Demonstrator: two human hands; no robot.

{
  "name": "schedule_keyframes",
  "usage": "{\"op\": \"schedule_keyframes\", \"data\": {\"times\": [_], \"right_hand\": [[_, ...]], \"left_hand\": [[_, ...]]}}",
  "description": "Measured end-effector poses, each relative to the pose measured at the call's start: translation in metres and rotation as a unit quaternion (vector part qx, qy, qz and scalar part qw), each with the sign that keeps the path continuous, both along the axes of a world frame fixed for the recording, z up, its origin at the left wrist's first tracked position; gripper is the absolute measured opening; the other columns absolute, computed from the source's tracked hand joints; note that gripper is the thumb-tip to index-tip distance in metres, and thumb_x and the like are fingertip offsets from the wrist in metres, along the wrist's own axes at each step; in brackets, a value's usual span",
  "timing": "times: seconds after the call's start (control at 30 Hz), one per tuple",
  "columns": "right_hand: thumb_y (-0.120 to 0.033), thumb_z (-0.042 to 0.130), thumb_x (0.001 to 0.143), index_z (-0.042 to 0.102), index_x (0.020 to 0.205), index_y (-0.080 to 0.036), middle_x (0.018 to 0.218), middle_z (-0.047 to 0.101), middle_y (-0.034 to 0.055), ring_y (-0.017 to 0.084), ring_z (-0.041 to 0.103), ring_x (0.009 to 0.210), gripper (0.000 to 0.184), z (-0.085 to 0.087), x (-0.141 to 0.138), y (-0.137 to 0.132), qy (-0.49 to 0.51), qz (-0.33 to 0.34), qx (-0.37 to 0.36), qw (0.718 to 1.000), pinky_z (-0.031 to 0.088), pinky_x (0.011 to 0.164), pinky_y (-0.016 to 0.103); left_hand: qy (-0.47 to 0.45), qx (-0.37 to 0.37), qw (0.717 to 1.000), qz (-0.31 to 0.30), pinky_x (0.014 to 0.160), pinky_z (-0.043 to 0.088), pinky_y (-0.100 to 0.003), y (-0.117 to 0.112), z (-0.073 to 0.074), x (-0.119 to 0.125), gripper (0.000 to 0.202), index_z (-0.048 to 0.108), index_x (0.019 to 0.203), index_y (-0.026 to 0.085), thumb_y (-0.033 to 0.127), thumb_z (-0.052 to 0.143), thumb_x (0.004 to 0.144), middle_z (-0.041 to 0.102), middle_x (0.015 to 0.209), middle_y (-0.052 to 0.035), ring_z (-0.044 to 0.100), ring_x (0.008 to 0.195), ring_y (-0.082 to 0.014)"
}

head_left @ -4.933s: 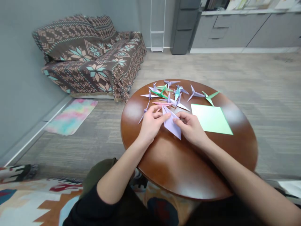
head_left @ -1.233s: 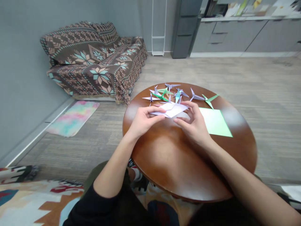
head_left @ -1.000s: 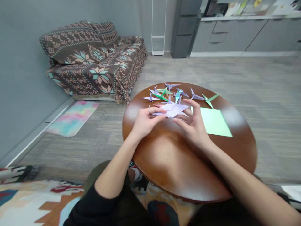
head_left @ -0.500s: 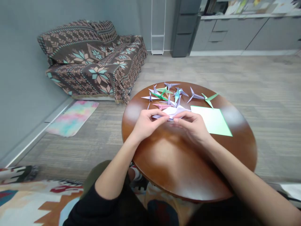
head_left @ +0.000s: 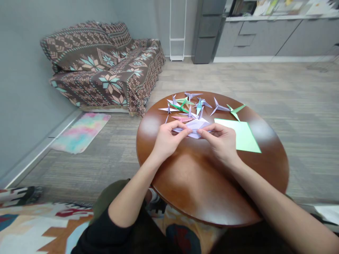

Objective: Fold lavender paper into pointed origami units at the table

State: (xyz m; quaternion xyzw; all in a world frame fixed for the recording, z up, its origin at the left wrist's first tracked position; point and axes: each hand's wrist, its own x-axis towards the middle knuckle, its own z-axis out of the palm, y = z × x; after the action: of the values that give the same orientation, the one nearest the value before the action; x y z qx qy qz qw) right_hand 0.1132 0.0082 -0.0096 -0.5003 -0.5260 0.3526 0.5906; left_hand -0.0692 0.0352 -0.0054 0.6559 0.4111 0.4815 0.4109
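Observation:
A partly folded sheet of pale purple origami paper is held between both hands over the round brown table. My left hand pinches its left side between thumb and fingers. On the right side, my right hand grips the paper with thumb below and fingers behind. The fingertips of both hands are close together near the paper's middle and hide parts of its folds. Just behind the paper lies a pink folded crane.
Several folded paper cranes, purple and green, cluster at the table's far side. Right of my right hand lies a stack of light green square paper. Beyond the table stand a cloth-covered sofa and a grey fridge.
The purple paper has tilted, so more of its purple face and lower part shows. My thumbs have shifted slightly, with the right hand a little further right.

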Motion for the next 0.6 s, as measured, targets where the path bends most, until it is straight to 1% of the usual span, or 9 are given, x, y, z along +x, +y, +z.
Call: {"op": "schedule_keyframes", "data": {"times": [0.1, 0.17, 0.23, 0.33, 0.4, 0.43, 0.5, 0.57, 0.6], "right_hand": [[-0.045, 0.087, 0.077, 0.072, 0.068, -0.021, 0.067, 0.074, 0.0045, 0.02, 0.068, 0.063, 0.029, 0.002, -0.003, -0.004, -0.014, -0.016, 0.023, 0.999, 0.055, 0.062, 0.033], [-0.044, 0.086, 0.077, 0.068, 0.067, -0.022, 0.066, 0.072, 0.004, 0.019, 0.067, 0.062, 0.031, 0.001, -0.005, -0.005, -0.012, -0.027, 0.034, 0.999, 0.055, 0.061, 0.033], [-0.045, 0.087, 0.076, 0.062, 0.068, -0.023, 0.066, 0.068, 0.0019, 0.018, 0.065, 0.06, 0.034, 0.0, -0.004, -0.005, -0.005, -0.028, 0.033, 0.999, 0.053, 0.058, 0.032], [-0.044, 0.087, 0.075, 0.053, 0.083, -0.026, 0.075, 0.065, -0.0001, 0.02, 0.068, 0.069, 0.039, -0.001, 0.002, 0.0, -0.005, -0.032, 0.029, 0.999, 0.054, 0.059, 0.031], [-0.042, 0.086, 0.077, 0.053, 0.096, -0.027, 0.093, 0.068, 0.0035, 0.021, 0.07, 0.087, 0.041, -0.001, 0.006, 0.004, -0.013, -0.051, 0.057, 0.997, 0.058, 0.073, 0.032], [-0.042, 0.086, 0.078, 0.055, 0.102, -0.027, 0.1, 0.069, 0.0047, 0.022, 0.07, 0.094, 0.042, 0.0, 0.008, 0.005, -0.014, -0.037, 0.062, 0.997, 0.058, 0.079, 0.033], [-0.043, 0.082, 0.083, 0.061, 0.107, -0.025, 0.103, 0.071, 0.0054, 0.022, 0.07, 0.095, 0.037, 0.0, 0.009, 0.005, -0.036, 0.04, 0.04, 0.998, 0.056, 0.083, 0.033], [-0.044, 0.075, 0.09, 0.068, 0.099, -0.021, 0.09, 0.072, 0.0036, 0.019, 0.067, 0.082, 0.025, -0.001, 0.008, 0.003, -0.083, 0.145, -0.007, 0.986, 0.053, 0.075, 0.031], [-0.045, 0.071, 0.092, 0.07, 0.092, -0.02, 0.082, 0.07, 0.0023, 0.018, 0.064, 0.074, 0.025, -0.002, 0.007, 0.002, -0.106, 0.185, -0.027, 0.977, 0.049, 0.069, 0.03]], "left_hand": [[-0.043, -0.023, 0.999, 0.001, 0.069, 0.059, -0.028, -0.003, 0.0, 0.005, 0.031, 0.068, 0.075, 0.017, 0.044, 0.082, 0.08, 0.075, 0.079, -0.0047, 0.072, 0.074, -0.0181], [-0.056, -0.025, 0.998, 0.002, 0.067, 0.059, -0.027, -0.004, 0.0, 0.008, 0.033, 0.062, 0.073, 0.018, 0.043, 0.082, 0.079, 0.074, 0.081, -0.0053, 0.072, 0.079, -0.0186], [-0.065, -0.023, 0.998, 0.0, 0.067, 0.058, -0.026, -0.003, 0.0, 0.007, 0.035, 0.055, 0.075, 0.019, 0.041, 0.083, 0.079, 0.074, 0.087, -0.0056, 0.073, 0.083, -0.019], [-0.067, -0.025, 0.997, -0.025, 0.068, 0.056, -0.025, 0.002, 0.002, -0.002, 0.038, 0.05, 0.089, 0.022, 0.034, 0.084, 0.078, 0.074, 0.095, -0.004, 0.073, 0.084, -0.0177], [-0.033, -0.028, 0.997, -0.062, 0.067, 0.054, -0.023, 0.005, 0.006, -0.013, 0.039, 0.051, 0.099, 0.023, 0.03, 0.083, 0.079, 0.073, 0.092, -0.002, 0.073, 0.08, -0.0168], [-0.006, -0.03, 0.996, -0.082, 0.066, 0.052, -0.023, 0.006, 0.008, -0.018, 0.039, 0.051, 0.101, 0.023, 0.028, 0.082, 0.079, 0.072, 0.087, -0.0007, 0.073, 0.078, -0.0167], [0.044, -0.028, 0.992, -0.111, 0.063, 0.049, -0.021, 0.006, 0.012, -0.026, 0.039, 0.051, 0.106, 0.023, 0.025, 0.081, 0.079, 0.07, 0.08, 0.0014, 0.071, 0.075, -0.0159], [0.057, -0.031, 0.99, -0.128, 0.065, 0.05, -0.021, 0.004, 0.015, -0.028, 0.04, 0.052, 0.107, 0.022, 0.023, 0.081, 0.079, 0.071, 0.08, 0.0017, 0.071, 0.075, -0.0153], [0.046, -0.035, 0.99, -0.125, 0.066, 0.051, -0.021, 0.004, 0.015, -0.027, 0.041, 0.053, 0.107, 0.022, 0.023, 0.082, 0.078, 0.072, 0.082, 0.0013, 0.071, 0.075, -0.0152]]}}
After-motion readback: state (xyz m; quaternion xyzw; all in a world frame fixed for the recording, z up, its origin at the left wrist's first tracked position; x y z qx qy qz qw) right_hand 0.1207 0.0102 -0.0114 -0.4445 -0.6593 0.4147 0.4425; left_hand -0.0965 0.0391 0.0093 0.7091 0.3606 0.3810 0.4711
